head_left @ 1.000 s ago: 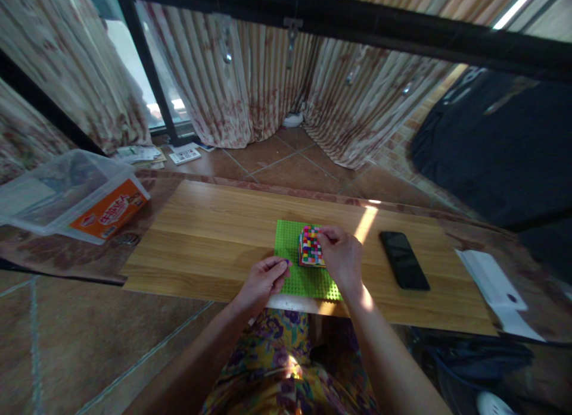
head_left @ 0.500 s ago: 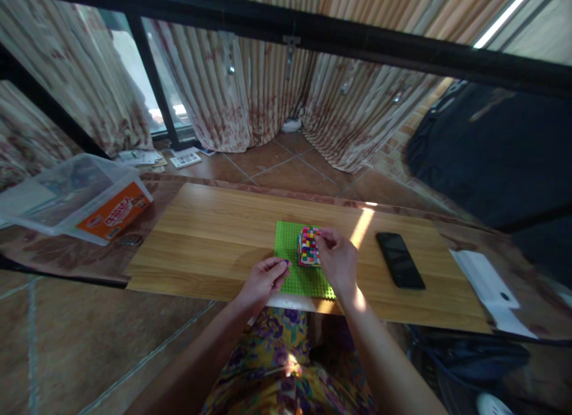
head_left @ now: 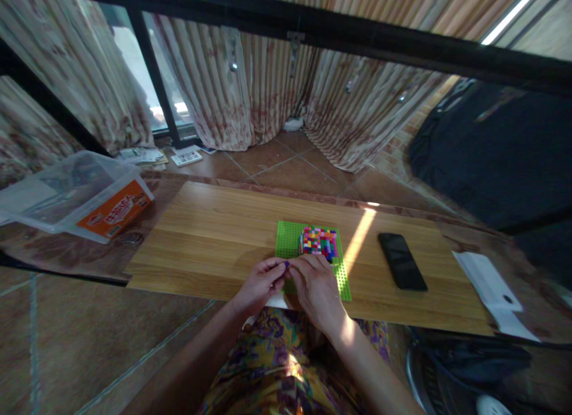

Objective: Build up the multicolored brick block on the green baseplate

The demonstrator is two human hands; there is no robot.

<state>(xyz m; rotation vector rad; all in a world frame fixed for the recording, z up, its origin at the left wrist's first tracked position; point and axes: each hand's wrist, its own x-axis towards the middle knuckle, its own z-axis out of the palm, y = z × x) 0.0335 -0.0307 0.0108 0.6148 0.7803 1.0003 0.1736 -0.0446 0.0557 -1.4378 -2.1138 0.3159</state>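
A small purple toy brick (head_left: 286,264) is pinched between the fingertips of my left hand (head_left: 264,281). My right hand (head_left: 316,289) meets it there, its thumb and finger closed at the same brick. Both hands are over the near left part of a green studded baseplate (head_left: 285,235). On that plate stands a low block built of many coloured bricks (head_left: 318,237), pink, white, green, blue and orange on top. My right hand hides its near edge.
The plate lies on a wooden board (head_left: 214,224). A black phone (head_left: 402,261) rests to the right, with a white paper or box piece (head_left: 489,284) beyond it. At the left is a clear plastic bin (head_left: 67,206) with an orange label. Curtains and a dark bar are ahead.
My right hand has moved left and nearer to me, from the brick block to my left fingertips. More of the block's top now shows. My left hand has barely moved.
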